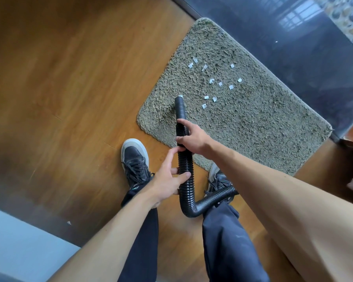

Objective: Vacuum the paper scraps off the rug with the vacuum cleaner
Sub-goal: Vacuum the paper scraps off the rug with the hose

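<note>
A grey-green shaggy rug (253, 123) lies on the wooden floor. Several small white paper scraps (212, 80) are scattered over its middle. A black ribbed vacuum hose (186, 169) rises from behind my right leg and ends in a smooth nozzle (180, 106) whose tip rests on the rug's left part, with one scrap right at its mouth. My right hand (192, 139) is wrapped around the hose just below the nozzle. My left hand (169, 180) holds the hose lower down, thumb and fingers around it. The vacuum's body is out of view.
My two dark sneakers (135, 159) stand on the brown wood floor (69, 88) at the rug's near edge. A dark glossy tiled strip (293, 47) runs along the rug's far side. One stray scrap (69, 222) lies on the floor at lower left.
</note>
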Demonstrator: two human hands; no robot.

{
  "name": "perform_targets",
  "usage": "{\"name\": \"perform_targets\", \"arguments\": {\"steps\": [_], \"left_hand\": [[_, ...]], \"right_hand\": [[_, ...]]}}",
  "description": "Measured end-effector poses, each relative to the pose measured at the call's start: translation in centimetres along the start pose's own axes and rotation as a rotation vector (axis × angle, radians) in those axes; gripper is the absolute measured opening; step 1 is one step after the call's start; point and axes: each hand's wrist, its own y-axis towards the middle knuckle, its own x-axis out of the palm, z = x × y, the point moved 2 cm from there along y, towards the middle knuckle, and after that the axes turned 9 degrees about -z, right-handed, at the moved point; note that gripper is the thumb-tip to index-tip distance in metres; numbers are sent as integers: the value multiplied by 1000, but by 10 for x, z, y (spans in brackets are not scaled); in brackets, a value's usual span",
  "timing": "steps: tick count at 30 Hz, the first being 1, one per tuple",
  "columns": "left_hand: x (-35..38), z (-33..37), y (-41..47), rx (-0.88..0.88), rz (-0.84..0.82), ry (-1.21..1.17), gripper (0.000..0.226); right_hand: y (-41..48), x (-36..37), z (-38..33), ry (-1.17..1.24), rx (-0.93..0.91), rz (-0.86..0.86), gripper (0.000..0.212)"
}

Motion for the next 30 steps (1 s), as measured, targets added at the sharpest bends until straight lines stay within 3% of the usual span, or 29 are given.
{"name": "perform_targets", "arguments": {"steps": [7, 21, 30], "left_hand": [[-1, 12, 5, 1, -28, 16, 62], [23, 17, 10, -75, -159, 117, 60], [29, 33, 23, -83, -167, 153, 59]], "right_hand": [[2, -12, -1, 26, 5, 22, 67], [-25, -23, 44, 324, 66, 102, 65], [-22, -45, 42, 307, 30, 103, 64]]}}
